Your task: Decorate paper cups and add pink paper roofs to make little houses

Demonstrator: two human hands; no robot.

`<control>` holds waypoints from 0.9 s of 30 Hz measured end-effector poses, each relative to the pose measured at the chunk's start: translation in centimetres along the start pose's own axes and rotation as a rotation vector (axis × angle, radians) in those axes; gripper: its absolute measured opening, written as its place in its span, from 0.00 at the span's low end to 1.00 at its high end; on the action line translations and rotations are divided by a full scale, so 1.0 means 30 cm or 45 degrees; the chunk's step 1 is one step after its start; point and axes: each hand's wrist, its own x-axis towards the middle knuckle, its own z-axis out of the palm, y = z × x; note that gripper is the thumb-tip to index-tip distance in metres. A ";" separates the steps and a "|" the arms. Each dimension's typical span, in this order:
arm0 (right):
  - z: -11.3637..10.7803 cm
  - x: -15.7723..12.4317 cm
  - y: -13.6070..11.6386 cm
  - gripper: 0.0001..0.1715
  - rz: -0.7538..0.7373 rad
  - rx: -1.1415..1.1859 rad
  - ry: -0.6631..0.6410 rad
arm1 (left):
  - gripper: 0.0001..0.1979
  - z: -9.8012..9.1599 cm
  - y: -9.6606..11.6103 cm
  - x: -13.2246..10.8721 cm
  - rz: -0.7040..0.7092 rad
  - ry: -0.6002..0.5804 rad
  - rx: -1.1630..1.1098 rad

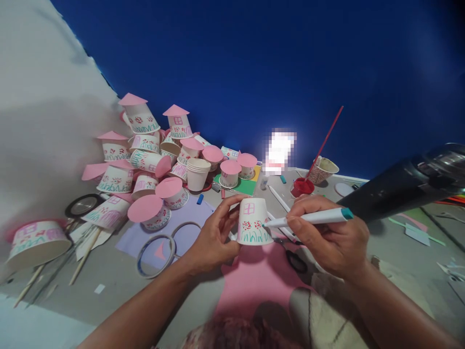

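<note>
While left hand (218,230) holds paper cup (255,213) upside down, fingers curled round its left side and thumb near rim, right hand (330,240) sits just right of cup, closed in pen grip on white marker (314,217). Marker's long axis runs sideways, nearly level, tip aimed left at cup's wall, beside red flowers (258,225), above green strokes (256,237); cannot tell whether touching. Right hand nearer cup's flowered right side.

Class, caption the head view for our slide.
Left hand holds an inverted paper cup; right hand points a teal-ended marker at its drawings.
</note>
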 end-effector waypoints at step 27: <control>-0.006 0.014 0.076 0.20 0.121 -0.050 -0.071 | 0.40 0.015 0.035 0.013 -0.077 0.078 -0.108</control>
